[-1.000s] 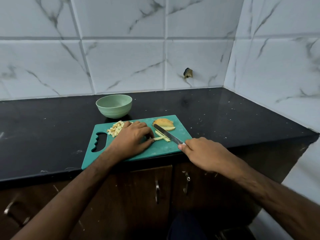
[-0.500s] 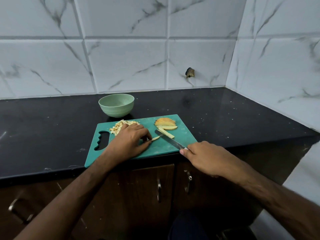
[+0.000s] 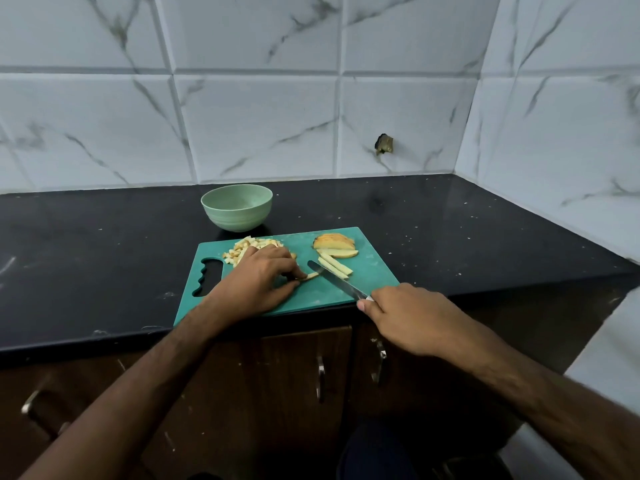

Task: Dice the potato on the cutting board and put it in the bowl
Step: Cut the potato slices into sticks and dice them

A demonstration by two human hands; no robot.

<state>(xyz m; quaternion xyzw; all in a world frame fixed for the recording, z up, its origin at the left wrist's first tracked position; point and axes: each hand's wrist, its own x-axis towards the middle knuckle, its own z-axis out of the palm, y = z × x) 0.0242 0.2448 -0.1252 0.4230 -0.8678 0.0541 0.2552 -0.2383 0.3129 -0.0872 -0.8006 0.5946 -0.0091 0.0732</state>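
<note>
The left hand (image 3: pixel 256 284) pinches a potato strip (image 3: pixel 309 276) flat to the cutting board (image 3: pixel 375 277), steadying it for the knife (image 3: pixel 337 280), whose handle the right hand's (image 3: pixel 412 317) grip encloses; the bowl (image 3: pixel 237 207) waits beyond.

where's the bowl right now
In the head view, the green bowl sits on the black counter just behind the cutting board's back-left edge, beyond the diced potato pile.

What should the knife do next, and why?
Probably press the knife down through the potato strip that the left hand pins on the cutting board. The blade already lies across that strip, the right hand holds the handle, and the bowl looks empty.
</note>
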